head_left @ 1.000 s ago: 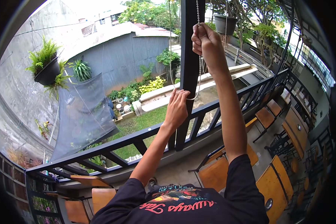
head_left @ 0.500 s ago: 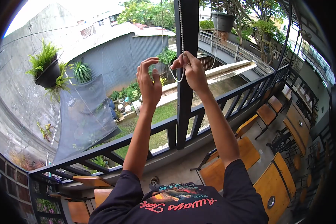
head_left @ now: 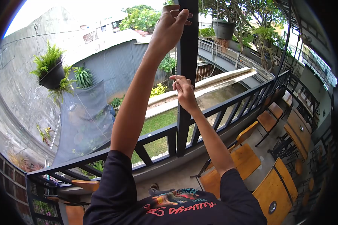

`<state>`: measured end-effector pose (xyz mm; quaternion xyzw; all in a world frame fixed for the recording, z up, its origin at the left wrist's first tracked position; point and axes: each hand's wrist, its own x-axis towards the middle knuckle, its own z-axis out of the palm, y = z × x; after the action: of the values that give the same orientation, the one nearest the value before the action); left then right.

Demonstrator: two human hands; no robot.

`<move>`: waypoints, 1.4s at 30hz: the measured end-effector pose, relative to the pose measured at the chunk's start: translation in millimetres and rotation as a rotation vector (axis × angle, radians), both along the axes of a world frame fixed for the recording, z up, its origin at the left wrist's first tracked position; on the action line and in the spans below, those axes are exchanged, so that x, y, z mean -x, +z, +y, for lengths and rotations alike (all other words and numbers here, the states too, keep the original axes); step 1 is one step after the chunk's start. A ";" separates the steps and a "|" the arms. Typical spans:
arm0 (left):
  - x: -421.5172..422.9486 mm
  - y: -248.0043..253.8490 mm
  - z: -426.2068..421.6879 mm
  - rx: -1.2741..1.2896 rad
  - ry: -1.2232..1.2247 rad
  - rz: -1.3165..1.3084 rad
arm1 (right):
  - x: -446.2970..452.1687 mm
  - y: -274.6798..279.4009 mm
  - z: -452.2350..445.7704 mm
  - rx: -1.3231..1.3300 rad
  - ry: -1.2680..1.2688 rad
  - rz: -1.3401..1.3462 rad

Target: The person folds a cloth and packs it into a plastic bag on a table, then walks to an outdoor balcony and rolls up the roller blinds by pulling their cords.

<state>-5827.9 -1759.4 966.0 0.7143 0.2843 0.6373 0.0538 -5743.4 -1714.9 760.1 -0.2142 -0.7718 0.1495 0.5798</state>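
Observation:
My left hand (head_left: 171, 28) is raised high beside the dark post (head_left: 187, 56), its fingers curled round toward the thumb at the bead chain; the grip is partly hidden. Lower down, my right hand (head_left: 185, 93) has its fingers closed on the light bead chain (head_left: 176, 72), just left of the post. A second hanging loop of beads (head_left: 215, 56) is to the right of the post.
A dark railing (head_left: 157, 132) runs across in front, with a garden beyond. Hanging pots (head_left: 52, 76) (head_left: 224, 30) flank the post. Wooden chairs (head_left: 245, 161) and tables (head_left: 276, 187) stand on the right.
My left hand has risen from beside the post to near its top, its fingers curling. My right hand has come down from high on the chain.

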 end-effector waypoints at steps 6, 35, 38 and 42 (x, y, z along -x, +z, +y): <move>-7.8 19.7 -10.5 -0.005 -0.154 -0.143 | 5.3 -36.8 3.7 0.076 -0.035 -0.075; 6.7 -29.6 34.9 -0.239 0.292 -0.157 | 3.5 -118.4 19.3 -0.171 0.053 -0.189; 7.3 -45.4 42.9 -0.209 0.164 -0.211 | 3.2 -117.6 49.1 0.137 0.059 -0.166; 7.4 -65.5 40.0 -0.086 0.272 -0.182 | -13.1 -16.7 28.8 0.188 0.308 0.202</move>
<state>-5835.3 -1719.4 900.5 0.6102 0.3447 0.7124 -0.0381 -5730.3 -1686.1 743.4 -0.1306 -0.7161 0.3284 0.6019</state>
